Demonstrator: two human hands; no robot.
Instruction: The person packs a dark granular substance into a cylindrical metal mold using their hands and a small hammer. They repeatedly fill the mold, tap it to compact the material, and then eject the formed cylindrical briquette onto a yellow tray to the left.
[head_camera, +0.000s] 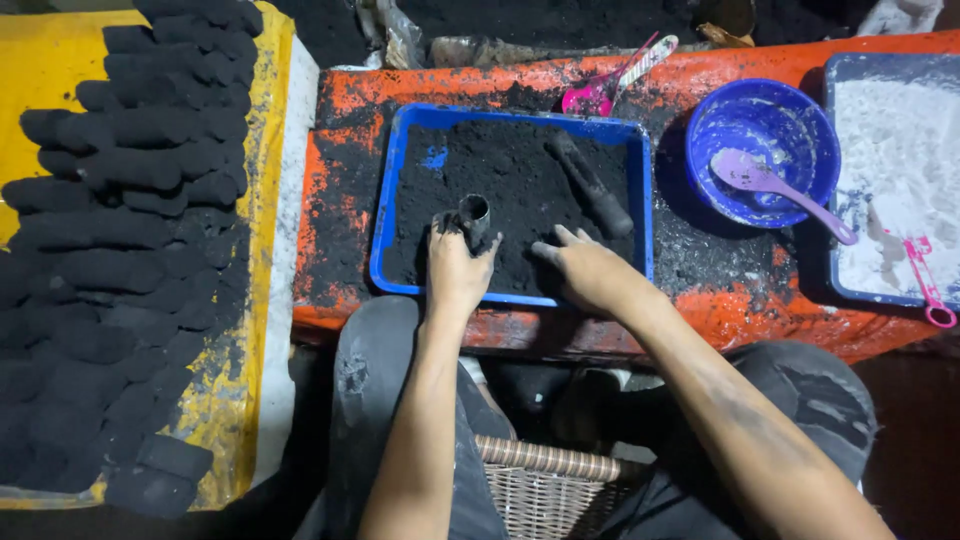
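Left grip (455, 268) closed around short dark tube (474, 218), held upright in black powder, probably to pack it. Right grip (588, 270) open, fingers spread flat on powder inside blue tray (384, 215) on orange desk (340, 150). Dark rod (592, 186) lying half buried. Tube's lower end hidden; fill level unreadable.

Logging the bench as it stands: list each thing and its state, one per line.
Blue tray: full of black powder.
Short tube: upright, left hand grip around it.
Right hand: flat on powder, holding nothing.
Black rod: lying in tray.
Blue bowl: purple spoon inside.
Black blocks: stacked in rows.
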